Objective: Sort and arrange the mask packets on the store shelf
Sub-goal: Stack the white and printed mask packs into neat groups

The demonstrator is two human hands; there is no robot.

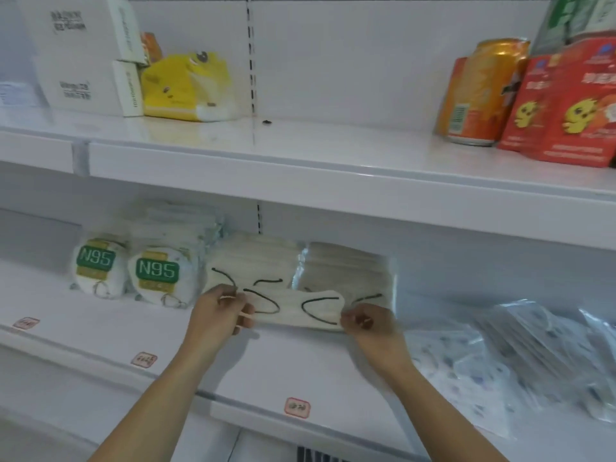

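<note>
Both hands are pinching the flat beige black-looped mask packet (296, 310); left hand (221, 311), right hand (368, 325) gripping opposite ends; its long axis is lying left-right between them.

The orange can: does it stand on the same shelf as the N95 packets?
No, the orange can stands on the upper shelf, while the N95 packets sit on the shelf below.

Mask packet (293, 310) between both hands, before two stacks (253, 261), N95 packs (156, 275) left, perhaps loose packets (520, 355) right.
</note>
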